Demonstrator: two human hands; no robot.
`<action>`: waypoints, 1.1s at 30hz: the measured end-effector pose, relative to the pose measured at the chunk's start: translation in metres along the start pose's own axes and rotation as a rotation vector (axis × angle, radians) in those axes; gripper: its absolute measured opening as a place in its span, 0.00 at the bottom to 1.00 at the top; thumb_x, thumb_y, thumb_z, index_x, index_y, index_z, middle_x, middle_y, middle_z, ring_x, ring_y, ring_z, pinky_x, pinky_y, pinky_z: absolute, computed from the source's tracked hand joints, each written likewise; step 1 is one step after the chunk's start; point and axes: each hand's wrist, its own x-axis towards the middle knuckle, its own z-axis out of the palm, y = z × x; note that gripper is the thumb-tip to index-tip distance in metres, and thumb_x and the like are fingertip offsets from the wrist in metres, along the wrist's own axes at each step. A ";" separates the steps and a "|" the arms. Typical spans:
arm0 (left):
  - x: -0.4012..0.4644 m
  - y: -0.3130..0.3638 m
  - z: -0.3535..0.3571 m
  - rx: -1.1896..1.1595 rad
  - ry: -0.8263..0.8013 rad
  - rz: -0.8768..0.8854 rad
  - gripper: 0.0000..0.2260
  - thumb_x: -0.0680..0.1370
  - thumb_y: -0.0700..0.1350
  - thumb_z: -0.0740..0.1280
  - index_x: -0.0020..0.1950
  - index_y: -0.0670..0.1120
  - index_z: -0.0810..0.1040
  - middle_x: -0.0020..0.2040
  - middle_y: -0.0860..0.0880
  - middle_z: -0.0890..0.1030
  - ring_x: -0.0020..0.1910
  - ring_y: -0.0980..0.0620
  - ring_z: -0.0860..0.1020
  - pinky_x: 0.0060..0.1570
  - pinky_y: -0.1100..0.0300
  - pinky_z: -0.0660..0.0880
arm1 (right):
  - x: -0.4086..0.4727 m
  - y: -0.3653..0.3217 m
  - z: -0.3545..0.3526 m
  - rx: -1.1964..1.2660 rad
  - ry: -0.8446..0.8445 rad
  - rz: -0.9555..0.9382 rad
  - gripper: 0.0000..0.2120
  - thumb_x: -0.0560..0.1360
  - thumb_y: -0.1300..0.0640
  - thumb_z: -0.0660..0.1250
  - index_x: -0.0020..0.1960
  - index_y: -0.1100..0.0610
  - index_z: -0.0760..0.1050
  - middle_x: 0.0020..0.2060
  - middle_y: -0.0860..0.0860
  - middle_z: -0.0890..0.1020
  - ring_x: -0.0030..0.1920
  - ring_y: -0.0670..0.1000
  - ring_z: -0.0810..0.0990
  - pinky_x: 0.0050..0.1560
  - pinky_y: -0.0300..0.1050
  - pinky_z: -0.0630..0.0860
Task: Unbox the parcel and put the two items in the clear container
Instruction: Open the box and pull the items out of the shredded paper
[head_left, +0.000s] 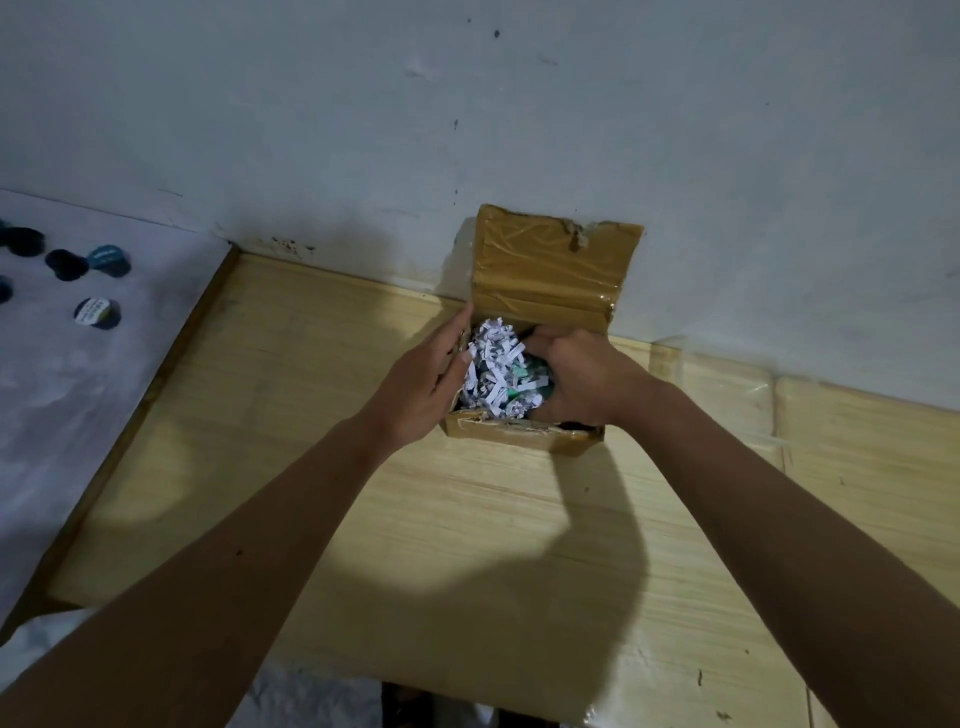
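Note:
A small brown cardboard parcel (524, 434) wrapped in tape stands on the wooden table by the wall, its lid (553, 265) flipped up and back. White and green shredded paper (496, 371) fills it. My left hand (423, 382) lies flat against the box's left side, fingers at the paper's edge. My right hand (582, 379) reaches into the right half, fingers curled down into the paper. Whatever lies under the paper is hidden. No clear container is in view.
The light wooden table (363, 493) meets a pale wall at the back. Left of it a white surface (78, 389) carries several small dark round caps (96, 312). Clear plastic film covers the table's right part (727, 384).

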 end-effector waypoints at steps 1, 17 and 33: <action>-0.001 0.000 0.001 0.010 0.007 0.009 0.26 0.88 0.47 0.57 0.86 0.48 0.54 0.84 0.53 0.61 0.80 0.61 0.61 0.79 0.59 0.63 | -0.003 0.000 -0.005 0.001 0.010 -0.004 0.28 0.64 0.44 0.78 0.59 0.56 0.80 0.51 0.50 0.81 0.50 0.55 0.81 0.46 0.48 0.78; -0.004 0.018 0.007 0.180 0.041 0.044 0.24 0.87 0.36 0.57 0.84 0.40 0.59 0.63 0.26 0.78 0.62 0.27 0.76 0.62 0.44 0.72 | -0.068 0.008 -0.049 0.063 0.186 -0.079 0.29 0.60 0.39 0.74 0.54 0.56 0.79 0.45 0.47 0.77 0.44 0.51 0.76 0.40 0.45 0.71; -0.005 0.015 0.012 0.129 0.101 -0.103 0.25 0.87 0.40 0.58 0.84 0.52 0.60 0.55 0.45 0.82 0.47 0.47 0.79 0.47 0.57 0.70 | -0.200 0.045 0.031 0.173 0.072 0.056 0.26 0.61 0.44 0.79 0.56 0.50 0.78 0.47 0.44 0.77 0.47 0.49 0.77 0.42 0.44 0.71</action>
